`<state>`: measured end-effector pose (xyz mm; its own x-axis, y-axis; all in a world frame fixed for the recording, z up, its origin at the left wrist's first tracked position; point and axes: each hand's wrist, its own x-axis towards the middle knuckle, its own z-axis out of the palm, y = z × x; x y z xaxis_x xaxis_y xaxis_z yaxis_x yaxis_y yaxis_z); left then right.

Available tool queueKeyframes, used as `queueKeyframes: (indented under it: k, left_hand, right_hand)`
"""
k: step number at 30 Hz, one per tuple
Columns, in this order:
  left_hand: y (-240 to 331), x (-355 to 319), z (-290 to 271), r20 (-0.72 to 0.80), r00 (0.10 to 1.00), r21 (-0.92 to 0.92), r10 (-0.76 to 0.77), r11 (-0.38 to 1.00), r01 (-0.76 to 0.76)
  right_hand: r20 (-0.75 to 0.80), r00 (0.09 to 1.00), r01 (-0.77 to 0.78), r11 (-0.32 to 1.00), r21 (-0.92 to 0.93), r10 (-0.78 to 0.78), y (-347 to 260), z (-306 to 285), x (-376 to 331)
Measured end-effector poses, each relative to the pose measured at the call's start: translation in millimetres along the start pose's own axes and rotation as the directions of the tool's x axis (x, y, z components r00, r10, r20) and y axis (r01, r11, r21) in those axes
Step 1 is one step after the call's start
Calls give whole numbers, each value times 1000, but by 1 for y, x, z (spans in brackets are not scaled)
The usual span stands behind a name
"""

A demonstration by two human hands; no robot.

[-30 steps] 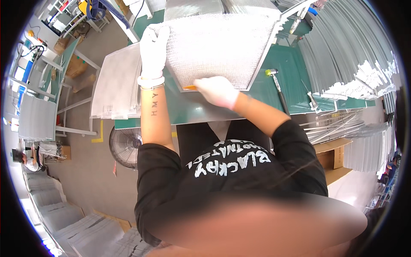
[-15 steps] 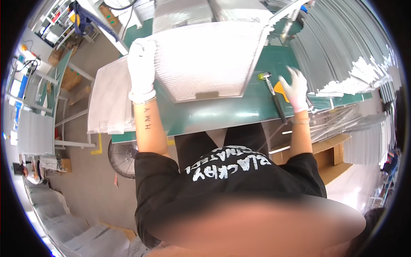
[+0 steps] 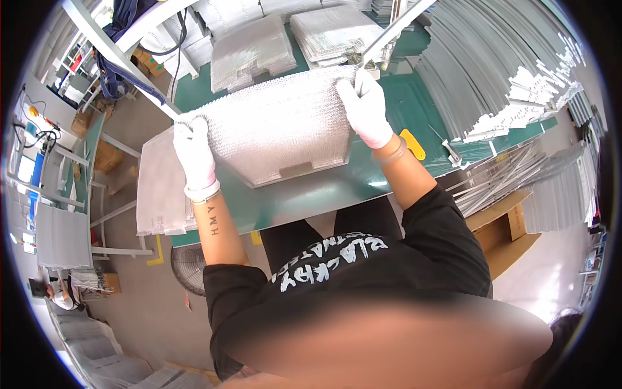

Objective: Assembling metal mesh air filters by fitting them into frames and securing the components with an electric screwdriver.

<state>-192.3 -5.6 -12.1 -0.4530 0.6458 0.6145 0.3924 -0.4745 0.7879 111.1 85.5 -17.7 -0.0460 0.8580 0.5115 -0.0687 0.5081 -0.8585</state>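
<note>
A person in a black shirt stands at a green counter (image 3: 389, 104), seen from above, both hands in white gloves. The left hand (image 3: 193, 150) is closed on the left corner of a large silver mesh panel (image 3: 278, 126), fingers curled over its edge. The right hand (image 3: 365, 107) grips the panel's upper right corner in the same way. The panel is a wide, four-sided sheet of fine metal mesh with a small flat tab on its near edge; it sits over the middle of the counter, between the two hands, its near edge close to the counter's front. Whether it rests on the counter or is raised a little cannot be told. Left of it, overhanging the counter's end, lies a stack of similar mesh (image 3: 159, 188), just under the left wrist. Two more mesh stacks (image 3: 249, 52) lie at the back of the counter. Right of the right wrist, on the green surface, lies a yellow scraper (image 3: 412, 143), and near it a slim metal tool (image 3: 448, 150). Further right, long grey metal strips (image 3: 492, 71) are piled in a broad fan, with more strips lower down beside a cardboard box (image 3: 505, 227). On the floor below the counter's left end stands a fan (image 3: 188, 269).
</note>
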Motion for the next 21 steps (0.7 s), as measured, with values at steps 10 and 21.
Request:
queueKeyframes:
  k: [10,21]
  left_hand:
    - [1,-15,-4,-23,999,-102,-38,994,35]
    - [5,-26,-6,23,999,-231,-43,972,48]
  right_hand:
    - [250,948,214,976,-43,-197,-49,-38,23]
    - [852,483,745,607,-278,-203,-120,-40,60]
